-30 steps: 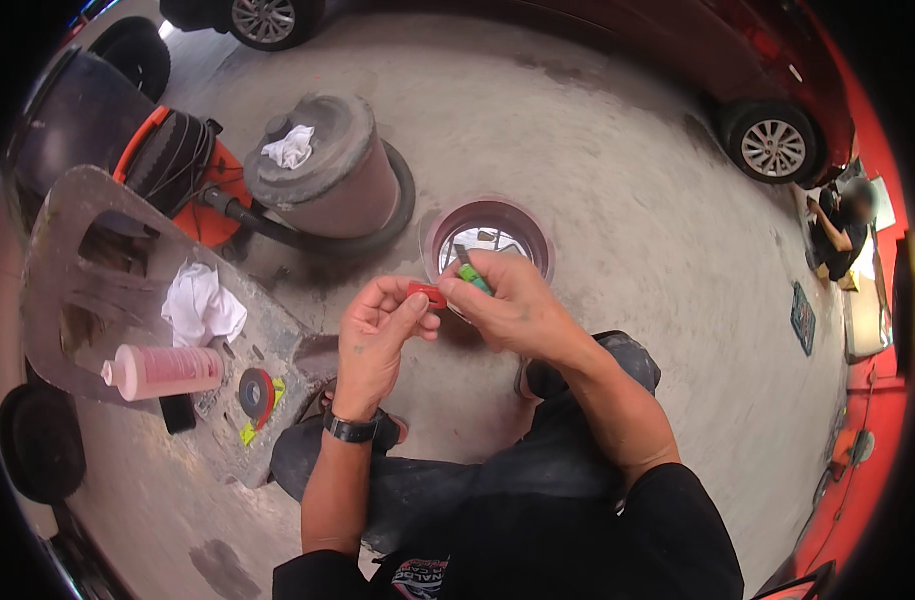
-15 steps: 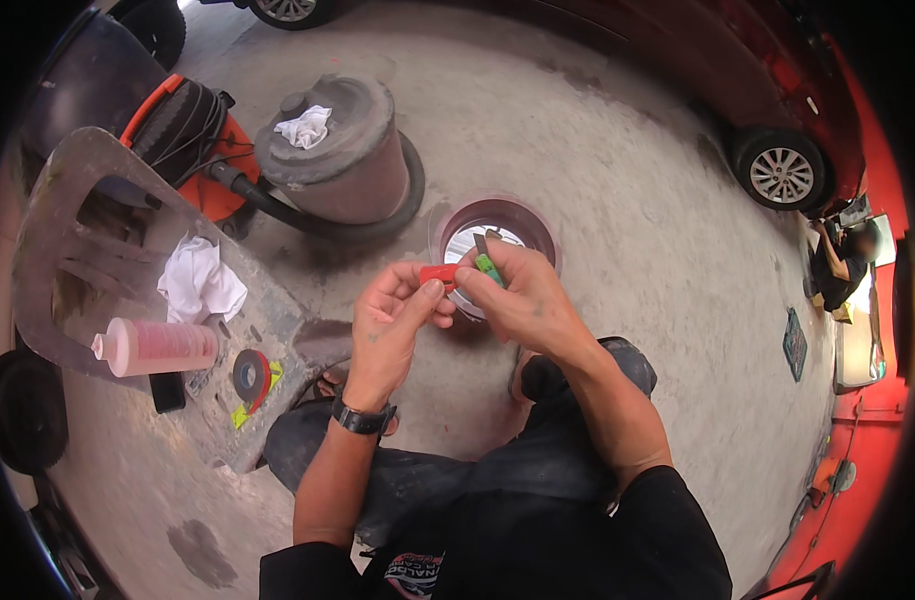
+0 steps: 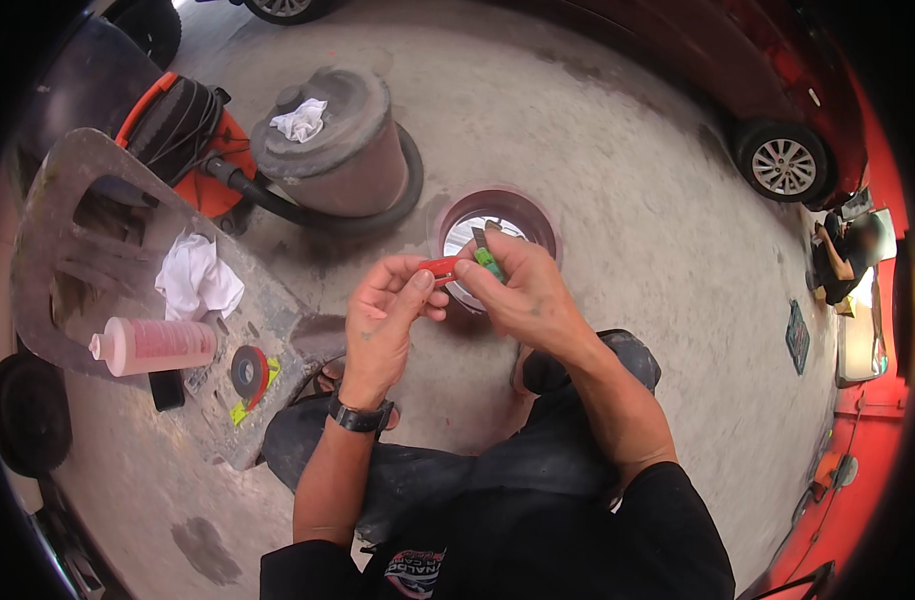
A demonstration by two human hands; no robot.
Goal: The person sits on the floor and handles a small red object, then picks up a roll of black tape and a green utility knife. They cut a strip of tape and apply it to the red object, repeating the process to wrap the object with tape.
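Note:
In front of me, my left hand (image 3: 382,315) pinches one end of a small flat red piece (image 3: 438,268) between thumb and fingers. Its exact kind is not plain. My right hand (image 3: 522,290) grips a green cutter knife (image 3: 488,262), its dark tip pointing up and away. The right thumb and forefinger also touch the red piece's other end. Just beyond both hands, a round reddish-brown tub (image 3: 545,215) stands on the floor, with a bright reflection inside.
At left, a dirty plastic chair (image 3: 52,185) holds a white cloth (image 3: 199,278), a pink bottle (image 3: 159,346) and a tape roll (image 3: 248,372). Behind are an orange-black vacuum (image 3: 217,150) and a lidded bin (image 3: 347,150). A dark red car (image 3: 677,80) stands far right; a person (image 3: 845,258) sits nearby.
The red piece has turned slightly between my fingers and shows a narrower face. My hands stay close together, with the cutter knife still in the right one.

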